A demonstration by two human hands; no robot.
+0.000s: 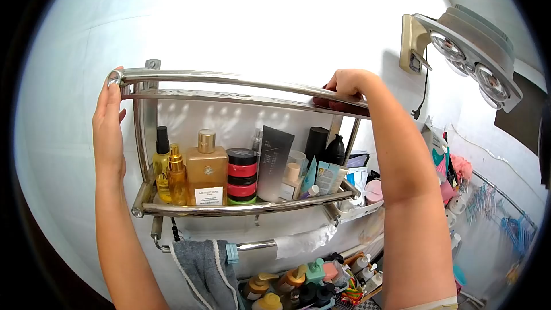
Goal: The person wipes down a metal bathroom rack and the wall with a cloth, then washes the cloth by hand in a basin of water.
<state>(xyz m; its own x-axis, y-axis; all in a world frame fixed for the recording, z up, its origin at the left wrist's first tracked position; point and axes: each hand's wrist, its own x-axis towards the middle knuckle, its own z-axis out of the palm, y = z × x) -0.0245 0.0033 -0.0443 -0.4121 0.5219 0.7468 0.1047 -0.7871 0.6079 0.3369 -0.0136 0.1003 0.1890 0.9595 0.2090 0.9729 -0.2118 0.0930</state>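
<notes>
A two-tier metal wall shelf (209, 77) spans the middle of the view. My left hand (108, 109) holds the left end of its upper rail, fingers around the round end cap. Over the right part of the top tier, my right hand (351, 82) is bent down with its fingers curled behind the rail; whatever they hold, if anything, is hidden. On the lower tier stand a large amber bottle (206, 166), stacked red and black jars (242, 175), a grey tube (275, 163), a gold pump bottle (177, 178) and a black-capped yellow bottle (162, 166).
Below the shelf, a grey towel (204, 270) hangs from a bar with a pale blue clip (232, 253). Several pump bottles (258, 286) stand lower down. A heat lamp unit (470, 51) juts from the wall at upper right. Hangers (485, 204) hang at far right.
</notes>
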